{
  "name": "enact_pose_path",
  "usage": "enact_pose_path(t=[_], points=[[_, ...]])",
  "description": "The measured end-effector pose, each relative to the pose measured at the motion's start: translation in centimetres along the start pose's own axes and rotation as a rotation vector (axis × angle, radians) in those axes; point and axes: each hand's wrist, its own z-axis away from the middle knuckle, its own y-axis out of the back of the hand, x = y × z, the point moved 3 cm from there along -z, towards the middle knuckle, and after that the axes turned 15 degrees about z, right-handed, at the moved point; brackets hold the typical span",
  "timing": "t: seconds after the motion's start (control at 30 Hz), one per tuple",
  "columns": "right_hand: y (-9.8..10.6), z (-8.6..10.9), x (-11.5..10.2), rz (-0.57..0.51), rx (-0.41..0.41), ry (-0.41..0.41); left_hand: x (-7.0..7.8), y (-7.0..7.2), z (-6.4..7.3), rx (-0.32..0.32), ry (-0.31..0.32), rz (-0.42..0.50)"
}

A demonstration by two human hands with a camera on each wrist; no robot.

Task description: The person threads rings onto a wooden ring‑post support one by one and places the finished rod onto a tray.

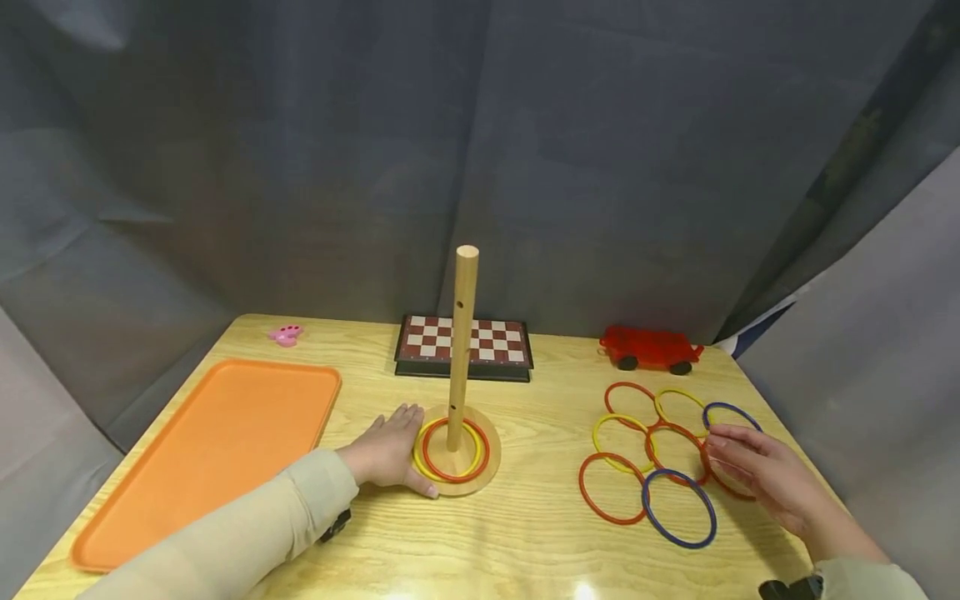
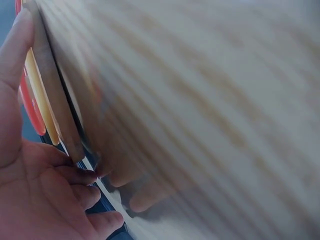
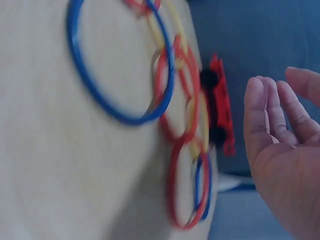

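An orange tray [image 1: 217, 450] lies at left on the wooden surface [image 1: 540, 533]. Next, the left hand [image 1: 388, 450], thumb and fingers spread apart, touches the base of an upright post [image 1: 462, 350] encircled by 2 rings, 1 yellow ring [image 1: 416, 458] and 1 red ring [image 1: 487, 454]. At right, the right hand [image 1: 765, 479] hovers over the edge of 8 loose rings [image 1: 663, 472], fingers together, thumb apart.

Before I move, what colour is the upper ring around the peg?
The upper ring is red, clearest in the head view.
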Motion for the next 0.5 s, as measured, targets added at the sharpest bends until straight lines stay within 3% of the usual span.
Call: enact_pose_path(t=[0.13,0.33,0.43,0.5], points=[[1.3,1.5,2.2,-0.105,-0.011,-0.001,0.0,0.0,0.0,-0.001,-0.003,-0.002],[1.2,2.7,4.8,-0.246,-0.143,0.018,0.0,0.1,0.2,-0.006,0.002,0.003],[0.7,3.1,5.7,-0.193,-0.144,-0.009,0.2,0.0,0.3,-0.007,0.000,0.008],[0.4,3.4,6.1,-0.107,-0.098,-0.042,0.4,-0.1,0.3,-0.013,-0.003,0.014]])
